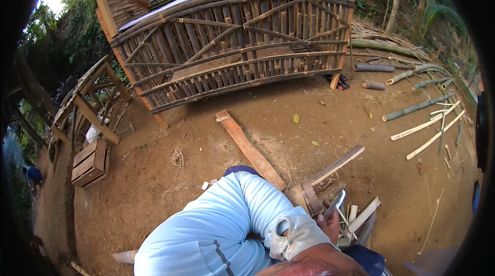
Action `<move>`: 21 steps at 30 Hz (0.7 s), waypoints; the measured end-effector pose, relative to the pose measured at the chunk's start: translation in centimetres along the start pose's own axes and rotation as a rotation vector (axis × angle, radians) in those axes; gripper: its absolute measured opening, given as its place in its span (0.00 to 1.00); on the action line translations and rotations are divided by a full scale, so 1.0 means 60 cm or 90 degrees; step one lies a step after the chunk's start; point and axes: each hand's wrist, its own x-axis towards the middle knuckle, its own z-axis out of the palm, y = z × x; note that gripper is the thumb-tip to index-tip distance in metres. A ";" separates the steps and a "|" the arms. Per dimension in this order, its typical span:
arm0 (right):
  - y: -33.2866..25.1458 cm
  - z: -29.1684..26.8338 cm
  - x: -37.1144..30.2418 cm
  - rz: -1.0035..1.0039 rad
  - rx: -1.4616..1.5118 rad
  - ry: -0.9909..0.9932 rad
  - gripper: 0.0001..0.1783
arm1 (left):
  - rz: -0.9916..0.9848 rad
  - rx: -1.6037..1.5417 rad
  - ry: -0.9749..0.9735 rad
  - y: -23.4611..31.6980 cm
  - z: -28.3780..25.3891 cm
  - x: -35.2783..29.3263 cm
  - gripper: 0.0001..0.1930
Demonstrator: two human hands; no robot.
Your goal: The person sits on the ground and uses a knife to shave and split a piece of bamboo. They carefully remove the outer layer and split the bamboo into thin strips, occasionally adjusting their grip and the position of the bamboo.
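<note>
A metal blade (335, 206) with a smooth, bright surface is held in the curled fingers of the right hand (330, 222); it is set low and right of centre, just above the palm, close against a brown cylindrical piece (330, 192) whose near end is partly hidden. Beside that piece a coarse, ribbed band (312, 198) is seen; from there a split bamboo length (337, 165), dark on its rind and pale along its cut edge, is angled up and away from the hand. The left hand cannot be made out with certainty; whether it is covered by the crumpled, greyish-white cloth (295, 236) beside the right hand cannot be told, nor can its grip. To the right of the fingers, pale split pieces (365, 213) are heaped, rough and slightly curved; to the left, light blue trousers (206, 224) are creased over a bent leg. Beyond the knee a reddish, flat-sawn plank (252, 149) is laid on brown, dusty soil (170, 136); farther off, a slatted bamboo structure (232, 54) is braced with diagonal strips; on the right, round green-grey poles (415, 108) and slim, pale strips (435, 139) are strewn; at left, a boxy slatted crate (91, 163) is seen.
</note>
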 end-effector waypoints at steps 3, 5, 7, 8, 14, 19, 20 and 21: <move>-0.004 0.004 -0.003 0.002 -0.003 -0.001 0.34 | 0.004 0.002 0.005 0.000 0.002 -0.002 0.54; -0.002 0.006 -0.002 0.006 -0.004 0.004 0.33 | 0.001 0.002 0.004 0.000 0.003 0.001 0.53; 0.006 0.000 -0.001 0.000 -0.007 0.009 0.33 | 0.002 0.000 -0.001 -0.005 0.002 0.002 0.53; 0.007 -0.002 0.001 -0.005 -0.010 0.009 0.33 | 0.003 0.000 -0.003 -0.005 -0.001 0.003 0.53; -0.001 0.003 -0.003 0.002 -0.011 0.001 0.32 | 0.004 0.007 0.005 -0.007 0.000 -0.002 0.53; 0.011 -0.002 0.000 -0.015 -0.019 0.009 0.31 | 0.003 0.009 -0.004 -0.008 0.001 -0.001 0.52; 0.010 -0.002 0.000 -0.012 -0.019 0.008 0.31 | 0.004 0.010 -0.007 -0.008 0.001 0.001 0.52; 0.008 0.000 0.000 -0.009 -0.018 0.008 0.31 | 0.004 0.010 -0.005 -0.011 0.000 0.001 0.52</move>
